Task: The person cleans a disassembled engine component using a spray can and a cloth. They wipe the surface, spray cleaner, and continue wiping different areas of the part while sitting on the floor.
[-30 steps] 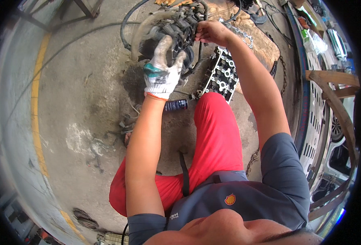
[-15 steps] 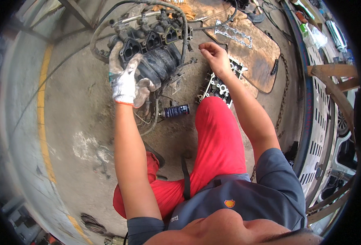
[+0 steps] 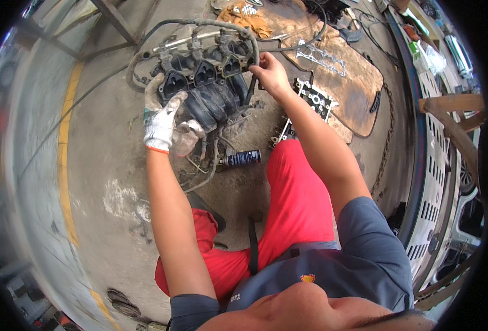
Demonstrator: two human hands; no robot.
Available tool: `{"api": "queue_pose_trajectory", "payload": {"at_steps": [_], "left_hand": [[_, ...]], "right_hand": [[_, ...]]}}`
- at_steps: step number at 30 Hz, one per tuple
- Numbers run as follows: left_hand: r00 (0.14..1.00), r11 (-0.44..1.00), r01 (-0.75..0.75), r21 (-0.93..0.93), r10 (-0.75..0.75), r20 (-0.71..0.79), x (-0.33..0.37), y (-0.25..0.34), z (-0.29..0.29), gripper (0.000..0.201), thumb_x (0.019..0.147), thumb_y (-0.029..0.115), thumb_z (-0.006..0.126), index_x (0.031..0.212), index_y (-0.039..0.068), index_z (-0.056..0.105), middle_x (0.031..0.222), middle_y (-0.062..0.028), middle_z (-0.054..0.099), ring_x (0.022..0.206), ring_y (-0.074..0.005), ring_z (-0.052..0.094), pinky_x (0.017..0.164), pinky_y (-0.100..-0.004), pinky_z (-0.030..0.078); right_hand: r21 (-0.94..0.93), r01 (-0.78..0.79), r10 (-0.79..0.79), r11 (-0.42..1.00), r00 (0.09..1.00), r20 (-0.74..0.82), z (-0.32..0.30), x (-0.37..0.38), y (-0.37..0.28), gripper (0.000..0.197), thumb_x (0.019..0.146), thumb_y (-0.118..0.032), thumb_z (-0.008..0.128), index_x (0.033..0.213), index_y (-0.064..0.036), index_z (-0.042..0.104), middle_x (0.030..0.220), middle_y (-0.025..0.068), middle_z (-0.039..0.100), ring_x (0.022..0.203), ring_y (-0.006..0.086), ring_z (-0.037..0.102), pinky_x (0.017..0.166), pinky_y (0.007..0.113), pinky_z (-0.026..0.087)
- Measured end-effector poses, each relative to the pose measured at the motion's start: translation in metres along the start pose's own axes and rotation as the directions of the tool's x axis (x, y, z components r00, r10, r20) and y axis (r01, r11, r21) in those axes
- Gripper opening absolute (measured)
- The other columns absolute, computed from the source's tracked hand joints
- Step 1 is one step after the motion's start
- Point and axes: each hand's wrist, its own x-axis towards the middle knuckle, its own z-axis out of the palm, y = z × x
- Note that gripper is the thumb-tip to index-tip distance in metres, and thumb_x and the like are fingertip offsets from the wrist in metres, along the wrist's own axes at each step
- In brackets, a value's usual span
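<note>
A dark, dirty engine intake manifold [image 3: 208,102] with several port openings stands tilted on the floor in front of me. My left hand [image 3: 160,124], in a soiled white work glove with an orange cuff, grips its left end, fingers around the nearest port. Bare, my right hand [image 3: 271,76] has its fingertips closed at the black hose [image 3: 255,48] that loops over the manifold's right end; part of the grip is hidden. Just below the manifold lies a dark spray can [image 3: 243,158] on its side, beside thin loose hoses.
Right of the manifold lies a metal cylinder head [image 3: 315,102], partly behind my right forearm. Stained cardboard [image 3: 360,83] bears a head gasket [image 3: 324,58]. An orange-brown cloth [image 3: 247,21] lies at the far side. A chain [image 3: 387,138] runs along the floor near a slotted metal rail [image 3: 428,149].
My right hand has moved left and up from open space to the hose at the manifold's right end. My left hand keeps its hold on the manifold. The view has shifted slightly.
</note>
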Motion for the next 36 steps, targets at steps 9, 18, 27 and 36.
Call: {"api": "queue_pose_trajectory", "payload": {"at_steps": [9, 18, 27, 36], "left_hand": [[0.991, 0.985, 0.034, 0.167, -0.012, -0.133, 0.003, 0.028, 0.032, 0.055, 0.092, 0.021, 0.088, 0.135, 0.006, 0.057, 0.13, -0.0064, 0.06, 0.12, -0.0187, 0.059, 0.107, -0.0334, 0.048], [0.998, 0.994, 0.062, 0.09, -0.062, -0.001, -0.004, 0.039, 0.044, 0.074, 0.092, 0.006, 0.083, 0.155, 0.007, 0.044, 0.142, -0.0148, 0.062, 0.122, -0.0206, 0.068, 0.106, -0.0325, 0.054], [0.989, 0.989, 0.145, 0.023, -0.146, 0.032, 0.005, 0.034, 0.032, 0.077, 0.096, 0.001, 0.076, 0.162, 0.009, 0.037, 0.138, -0.0182, 0.068, 0.119, -0.0204, 0.072, 0.103, -0.0322, 0.058], [0.995, 0.992, 0.097, -0.084, -0.093, 0.046, 0.023, 0.018, 0.007, 0.07, 0.098, -0.011, 0.062, 0.161, 0.003, 0.035, 0.116, -0.0176, 0.076, 0.109, -0.0204, 0.074, 0.103, -0.0326, 0.059]], "right_hand": [[0.746, -0.232, 0.247, 0.624, 0.965, 0.093, 0.005, -0.085, 0.032, 0.054, 0.104, -0.031, 0.067, 0.152, -0.013, 0.05, 0.135, 0.0061, 0.059, 0.124, 0.0245, 0.058, 0.106, 0.051, 0.049], [0.706, -0.487, 0.354, 0.514, 0.87, 0.343, 0.095, -0.168, 0.07, 0.057, 0.099, -0.002, 0.054, 0.154, -0.0075, 0.047, 0.145, 0.0102, 0.054, 0.136, 0.0273, 0.058, 0.115, 0.044, 0.045], [0.359, -0.23, 0.158, 0.905, 0.963, 0.218, 0.112, -0.198, 0.066, 0.019, 0.112, -0.021, 0.063, 0.125, -0.0064, 0.062, 0.114, 0.0023, 0.069, 0.108, 0.0106, 0.059, 0.1, 0.029, 0.047], [-0.133, -0.118, 0.11, 0.984, 0.992, -0.067, -0.008, -0.162, 0.128, 0.036, 0.11, -0.034, 0.061, 0.122, -0.0002, 0.061, 0.097, 0.0169, 0.074, 0.092, 0.0326, 0.072, 0.086, 0.043, 0.055]]}}
